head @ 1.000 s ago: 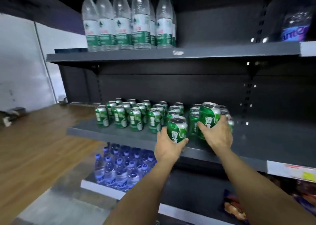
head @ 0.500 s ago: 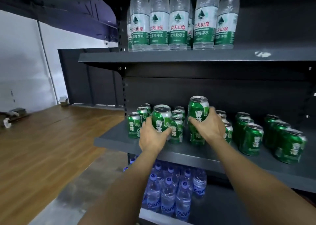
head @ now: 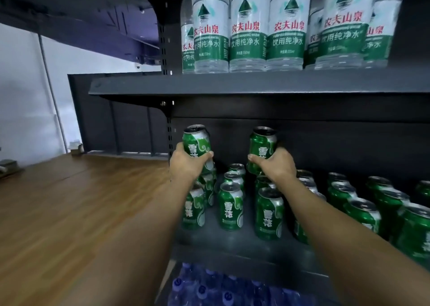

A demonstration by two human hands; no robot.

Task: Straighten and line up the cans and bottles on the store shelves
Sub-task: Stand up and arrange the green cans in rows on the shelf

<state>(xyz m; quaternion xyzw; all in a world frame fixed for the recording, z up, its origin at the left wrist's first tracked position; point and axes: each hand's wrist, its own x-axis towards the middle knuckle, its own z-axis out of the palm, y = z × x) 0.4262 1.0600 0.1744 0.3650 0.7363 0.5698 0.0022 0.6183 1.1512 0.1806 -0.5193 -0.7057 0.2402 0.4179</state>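
Note:
My left hand point(head: 186, 166) grips a green can point(head: 196, 141) held up above the left end of the middle shelf point(head: 232, 247). My right hand point(head: 277, 166) holds a second green can point(head: 261, 148), tilted a little, at the same height. Below both hands stand several green cans in rows running front to back, among them one at the front point(head: 230, 209) and another point(head: 269, 215). More green cans point(head: 363, 212) crowd the shelf to the right. My forearms hide part of the left and right rows.
Clear water bottles with green labels point(head: 249, 30) stand in a row on the top shelf point(head: 232, 82). Blue-capped water bottles point(head: 223, 289) fill the bottom shelf. A wooden floor point(head: 81, 212) lies to the left, beside a white wall point(head: 21, 96).
Both hands have lifted their cans higher and carried them to the shelf's left end. The view has moved closer to the shelf and to the left.

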